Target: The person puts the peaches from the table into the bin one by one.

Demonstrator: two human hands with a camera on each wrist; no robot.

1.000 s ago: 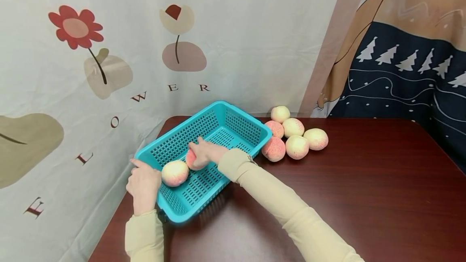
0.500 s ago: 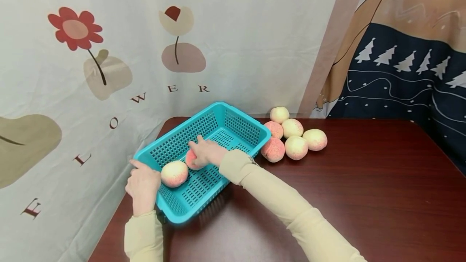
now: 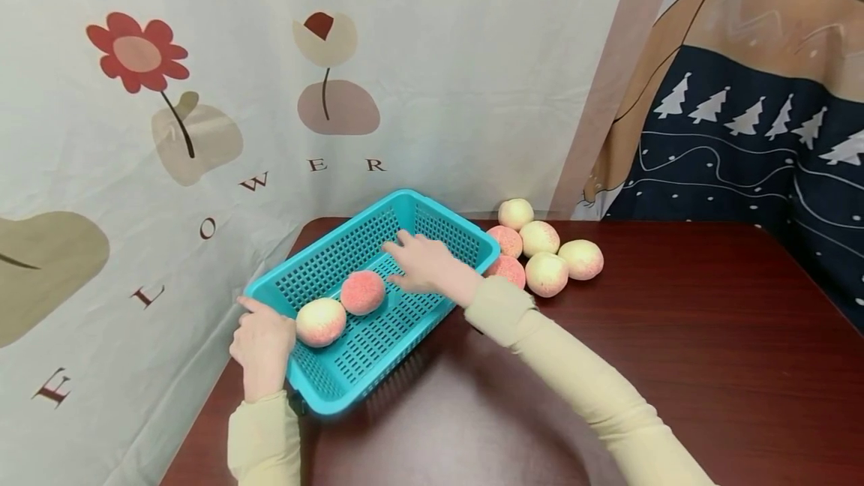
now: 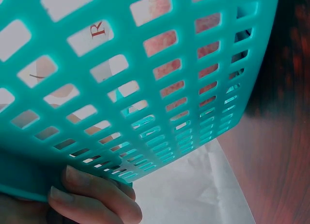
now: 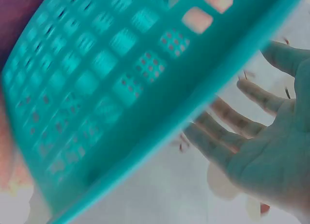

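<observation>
A turquoise plastic basket (image 3: 344,265) with slotted walls holds a cream peach (image 3: 321,322) and a pink peach (image 3: 362,292) side by side near its left end. My left hand (image 3: 265,343) grips the basket's left rim; in the left wrist view its fingers (image 4: 97,195) curl under the rim. My right hand (image 3: 432,265) hovers over the basket's right half, fingers spread and holding nothing, just right of the pink peach. The right wrist view shows that hand (image 5: 273,151) with the palm bare beyond the basket's rim.
Several more peaches, cream (image 3: 547,274) and pink (image 3: 505,241), lie clustered against the basket's right end. A dark red wooden table (image 3: 688,351) carries everything. Close behind it hangs a printed cloth (image 3: 459,81).
The right hand has let go of the pink peach and moved right and up. That peach stays in the basket beside the cream one. The left hand keeps its grip.
</observation>
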